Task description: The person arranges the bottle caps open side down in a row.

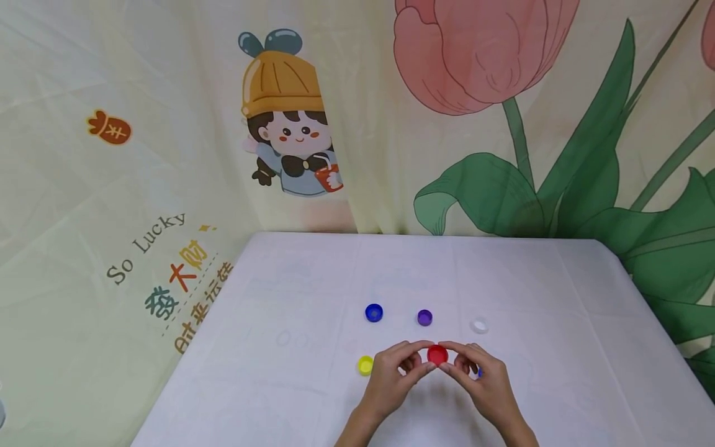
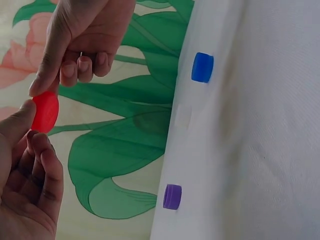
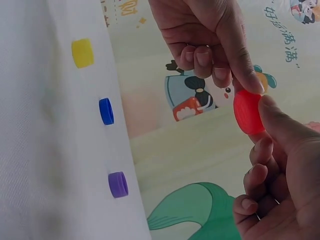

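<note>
A red bottle cap (image 1: 437, 356) is held up over the table between both hands. My left hand (image 1: 389, 377) pinches its left edge with thumb and forefinger, while my right hand (image 1: 485, 376) pinches the right edge the same way. In the left wrist view the red cap (image 2: 46, 112) shows from the side, with thumbs close together along it. The other fingers of both hands are curled inward. A yellow cap (image 1: 365, 365) lies beside the left hand. Partly hidden behind the right hand is a blue cap (image 1: 480, 372), seen more fully in the left wrist view.
Beyond the hands, a dark blue cap (image 1: 373, 313), a purple cap (image 1: 424, 318) and a clear cap (image 1: 479, 325) lie in a loose row on the white-covered table (image 1: 268, 385). A printed curtain (image 1: 380, 155) hangs behind the table's far edge.
</note>
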The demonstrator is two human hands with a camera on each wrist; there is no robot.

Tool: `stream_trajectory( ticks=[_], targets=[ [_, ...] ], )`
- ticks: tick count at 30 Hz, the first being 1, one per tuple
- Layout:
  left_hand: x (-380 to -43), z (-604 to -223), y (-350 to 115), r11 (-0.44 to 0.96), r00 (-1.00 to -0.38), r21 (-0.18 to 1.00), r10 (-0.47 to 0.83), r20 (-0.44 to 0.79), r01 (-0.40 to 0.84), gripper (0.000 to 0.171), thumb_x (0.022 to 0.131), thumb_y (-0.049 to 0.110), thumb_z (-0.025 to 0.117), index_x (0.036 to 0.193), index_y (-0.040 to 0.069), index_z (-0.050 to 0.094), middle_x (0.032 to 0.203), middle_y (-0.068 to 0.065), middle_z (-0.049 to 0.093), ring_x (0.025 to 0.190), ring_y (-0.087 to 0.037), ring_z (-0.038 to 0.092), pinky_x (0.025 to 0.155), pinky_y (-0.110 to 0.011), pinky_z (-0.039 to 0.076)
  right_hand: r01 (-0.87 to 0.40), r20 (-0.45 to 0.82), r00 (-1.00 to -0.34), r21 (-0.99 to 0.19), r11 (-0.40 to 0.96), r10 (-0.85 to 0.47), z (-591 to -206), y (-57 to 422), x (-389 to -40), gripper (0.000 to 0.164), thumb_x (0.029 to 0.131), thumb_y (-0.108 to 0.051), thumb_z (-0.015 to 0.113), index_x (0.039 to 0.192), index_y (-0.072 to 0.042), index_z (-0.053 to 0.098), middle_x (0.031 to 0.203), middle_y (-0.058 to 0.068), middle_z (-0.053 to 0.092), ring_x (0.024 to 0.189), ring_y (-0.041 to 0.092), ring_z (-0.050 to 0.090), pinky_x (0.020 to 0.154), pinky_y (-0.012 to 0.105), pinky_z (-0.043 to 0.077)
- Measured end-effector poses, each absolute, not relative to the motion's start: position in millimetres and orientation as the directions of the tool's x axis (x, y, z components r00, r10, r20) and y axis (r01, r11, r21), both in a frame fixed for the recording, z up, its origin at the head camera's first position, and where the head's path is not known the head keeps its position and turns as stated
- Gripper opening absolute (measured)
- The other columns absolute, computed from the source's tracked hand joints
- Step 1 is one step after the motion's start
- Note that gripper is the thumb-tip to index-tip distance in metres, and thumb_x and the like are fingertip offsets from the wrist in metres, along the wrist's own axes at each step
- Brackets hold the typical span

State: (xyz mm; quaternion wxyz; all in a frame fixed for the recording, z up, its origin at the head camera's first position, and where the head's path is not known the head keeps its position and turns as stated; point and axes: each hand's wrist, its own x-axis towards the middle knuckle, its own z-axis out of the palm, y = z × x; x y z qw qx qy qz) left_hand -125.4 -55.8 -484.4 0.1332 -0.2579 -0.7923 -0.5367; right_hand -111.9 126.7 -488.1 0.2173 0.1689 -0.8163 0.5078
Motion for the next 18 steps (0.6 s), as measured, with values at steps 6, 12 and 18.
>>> stream_trajectory(
  ticks=[6, 12, 18],
  targets=[
    [-119, -465, -53, 0.249, -0.820, 0.785, 0.256, 0.511, 0.567, 0.027, 0.078, 0.009, 0.073, 0.104, 0.002, 0.068, 0.064, -0.003, 0.053, 0.057, -0.005, 0.048, 0.051, -0.022, 0.047, -0.520, 0.547, -0.835, -0.747, 0.415, -0.062, -488, 130, -112, 0.031, 0.074, -0.010, 0.077, 0.103, -0.015, 0.069, 0.066, -0.010, 0.049, 0.060, 0.005, 0.044, 0.047, 0.023, 0.037],
    [-114, -450, -52, 0.208, -0.940, 0.924, 0.193, 0.282, 0.320, 0.026, 0.080, 0.012, 0.072, 0.104, 0.003, 0.069, 0.065, -0.002, 0.054, 0.054, -0.006, 0.047, 0.051, -0.021, 0.046, -0.514, 0.541, -0.839, -0.755, 0.406, -0.056, -487, 130, -112, 0.033, 0.072, -0.010, 0.078, 0.104, -0.016, 0.069, 0.067, -0.009, 0.049, 0.060, 0.004, 0.045, 0.048, 0.020, 0.037],
    [-128, -474, -53, 0.051, -0.981, 0.995, 0.168, -0.096, -0.088, 0.023, 0.083, 0.026, 0.070, 0.099, 0.009, 0.072, 0.066, 0.001, 0.057, 0.048, -0.009, 0.043, 0.045, -0.018, 0.034, -0.519, 0.543, -0.838, -0.759, 0.395, -0.058, -486, 129, -111, 0.035, 0.069, -0.003, 0.078, 0.102, -0.010, 0.068, 0.065, -0.005, 0.049, 0.058, 0.006, 0.044, 0.047, 0.021, 0.036]
  ],
)
